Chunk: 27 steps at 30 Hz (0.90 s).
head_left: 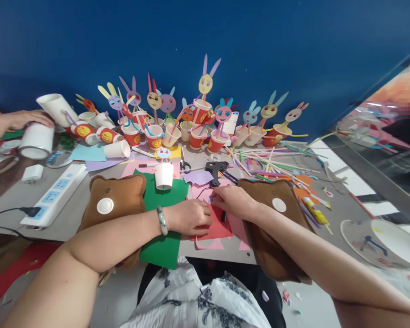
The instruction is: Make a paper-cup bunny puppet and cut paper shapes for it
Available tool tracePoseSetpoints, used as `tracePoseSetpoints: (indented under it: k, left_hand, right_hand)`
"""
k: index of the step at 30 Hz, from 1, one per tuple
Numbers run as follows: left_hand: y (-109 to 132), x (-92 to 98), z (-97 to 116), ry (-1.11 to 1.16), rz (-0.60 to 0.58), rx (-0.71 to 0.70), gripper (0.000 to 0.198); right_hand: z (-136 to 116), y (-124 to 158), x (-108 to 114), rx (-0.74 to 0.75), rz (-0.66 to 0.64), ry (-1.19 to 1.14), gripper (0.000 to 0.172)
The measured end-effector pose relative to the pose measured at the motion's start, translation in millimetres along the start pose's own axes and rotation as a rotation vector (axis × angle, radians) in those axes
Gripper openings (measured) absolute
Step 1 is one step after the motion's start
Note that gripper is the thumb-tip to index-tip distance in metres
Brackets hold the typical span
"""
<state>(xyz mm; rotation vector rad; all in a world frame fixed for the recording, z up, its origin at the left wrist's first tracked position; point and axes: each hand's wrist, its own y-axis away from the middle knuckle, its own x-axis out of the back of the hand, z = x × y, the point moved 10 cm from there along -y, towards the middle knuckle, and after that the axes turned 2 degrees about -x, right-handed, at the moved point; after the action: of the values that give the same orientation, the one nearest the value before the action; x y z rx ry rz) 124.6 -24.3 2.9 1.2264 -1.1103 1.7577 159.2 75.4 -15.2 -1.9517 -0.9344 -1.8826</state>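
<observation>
The crowded worktop leaves us little room; a careless reach could topple something, we judge. Two brown cushions lie beneath our forearms; should one slide, it might jog our hands. The green paper sheet could slip if our left wrist drags it. The red paper sheet lies under our fingers and could crease under pressure. Our left hand curls over it, our right hand bends at its upper edge; we cannot tell whether either grip pinches anything. The glue gun lies just beyond; if hot, it could burn us. The white paper cup might tip if knocked.
</observation>
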Motion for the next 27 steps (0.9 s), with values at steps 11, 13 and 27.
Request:
tracePoseSetpoints:
  k: [11, 13, 27]
  left_hand:
    - [0.8, -2.3, -2.5, -0.011, 0.044, 0.024, 0.024]
    - [1.1, -1.3, -4.7, -0.007, 0.058, 0.049, 0.025]
    - [1.9, 2.3, -15.9, 0.026, 0.064, 0.147, 0.022]
  right_hand:
    - [-4.1, 0.9, -10.5, 0.122, 0.057, -0.185, 0.015]
    - [-6.8, 3.3, -5.8, 0.182, 0.144, -0.253, 0.013]
    - [1.9, 10.9, -2.3, 0.265, 0.373, -0.452, 0.012]
